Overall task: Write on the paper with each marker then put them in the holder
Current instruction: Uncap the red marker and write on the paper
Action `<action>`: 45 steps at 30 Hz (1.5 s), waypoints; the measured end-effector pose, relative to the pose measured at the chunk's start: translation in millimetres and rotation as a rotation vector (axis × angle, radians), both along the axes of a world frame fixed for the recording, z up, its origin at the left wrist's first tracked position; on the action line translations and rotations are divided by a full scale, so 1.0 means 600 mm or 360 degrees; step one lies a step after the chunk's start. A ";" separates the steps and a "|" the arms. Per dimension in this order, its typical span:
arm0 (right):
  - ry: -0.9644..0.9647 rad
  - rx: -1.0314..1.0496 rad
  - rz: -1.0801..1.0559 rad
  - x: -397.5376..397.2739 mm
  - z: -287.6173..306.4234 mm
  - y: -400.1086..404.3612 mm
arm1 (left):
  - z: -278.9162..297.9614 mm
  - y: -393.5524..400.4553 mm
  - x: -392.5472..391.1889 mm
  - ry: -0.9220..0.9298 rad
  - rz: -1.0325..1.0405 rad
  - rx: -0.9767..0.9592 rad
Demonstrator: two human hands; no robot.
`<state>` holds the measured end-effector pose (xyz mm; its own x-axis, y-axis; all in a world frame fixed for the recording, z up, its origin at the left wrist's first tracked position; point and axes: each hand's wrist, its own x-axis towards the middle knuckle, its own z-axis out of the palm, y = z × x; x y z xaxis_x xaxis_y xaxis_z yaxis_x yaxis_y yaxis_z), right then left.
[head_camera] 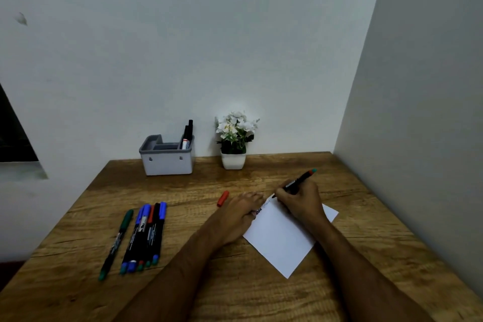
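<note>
A white sheet of paper [283,239] lies tilted on the wooden table, with a few marks near its far corner. My right hand [300,198] grips a black marker [300,179] with a red and teal end, its tip on the paper's far corner. My left hand [244,208] lies flat, fingers apart, pressing the paper's left edge. A loose red cap [223,198] rests on the table just left of that hand. Several capped markers [142,236], blue, green and red, lie side by side at the left. The grey-and-white holder [167,162] at the back has two markers [187,136] standing in its right compartment.
A small white pot of white flowers [234,140] stands right of the holder against the back wall. A second wall [418,112] runs close along the table's right side. The table's left edge [60,219] drops off beside the row of markers.
</note>
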<state>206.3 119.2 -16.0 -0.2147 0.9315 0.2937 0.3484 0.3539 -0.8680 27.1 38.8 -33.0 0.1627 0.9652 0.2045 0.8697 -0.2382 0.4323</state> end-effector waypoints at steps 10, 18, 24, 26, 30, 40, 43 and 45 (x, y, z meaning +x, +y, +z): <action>-0.0166 0.0057 0.0026 -0.009 -0.014 0.012 | -0.001 0.001 0.002 0.0048 -0.0013 0.0015; -0.0146 0.0081 0.0007 -0.007 -0.017 0.014 | 0.003 0.002 0.003 0.0065 -0.0031 -0.0019; -0.0178 0.0080 0.0004 -0.008 -0.017 0.015 | 0.005 -0.002 0.005 0.0060 -0.0014 0.0004; -0.0157 0.0068 -0.0019 -0.009 -0.017 0.017 | 0.006 0.000 0.004 0.0056 -0.0010 0.0023; -0.0129 0.0047 -0.0062 -0.008 -0.019 0.022 | 0.007 -0.003 0.005 0.0047 -0.0019 0.0002; -0.0116 0.0037 -0.0083 -0.008 -0.020 0.021 | 0.008 -0.002 0.005 0.0034 -0.0010 0.0004; -0.0119 0.0048 -0.0112 -0.008 -0.020 0.022 | 0.004 -0.001 0.004 0.0029 -0.0019 0.0001; -0.0117 0.0060 -0.0122 -0.009 -0.020 0.022 | 0.004 -0.002 0.004 0.0028 -0.0014 0.0012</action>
<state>201.2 132.4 -28.2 -0.1654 0.9347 0.3147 0.4379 0.3555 -0.8257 29.2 37.7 -30.4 0.1750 0.9622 0.2085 0.8749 -0.2491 0.4153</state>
